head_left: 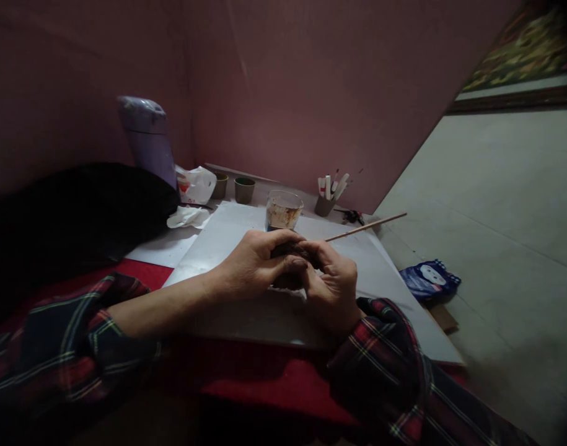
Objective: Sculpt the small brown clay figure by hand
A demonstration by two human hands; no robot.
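Note:
Over a white board (pixel 385 272), my left hand (pixel 248 263) curls around a dark brown lump (pixel 289 249) that looks like clay. My right hand (pixel 332 282) pinches the same lump from the other side, its fingers closed. Both hands cover most of the lump, so its full shape is hidden. A thin wooden stick (pixel 367 227) sticks out past my right hand toward the upper right; whether that hand holds it I cannot tell. Just behind my hands stands a clear glass (pixel 284 210) with brown smears and dark liquid low inside.
Two small cups (pixel 244 191) stand at the back beside a white plastic bag (pixel 197 184) and crumpled tissue (pixel 188 217). A purple flask (pixel 148 139) rises behind black cloth (pixel 83 210). Pens fill a holder (pixel 325 205). A blue packet (pixel 429 280) lies off the board's right edge.

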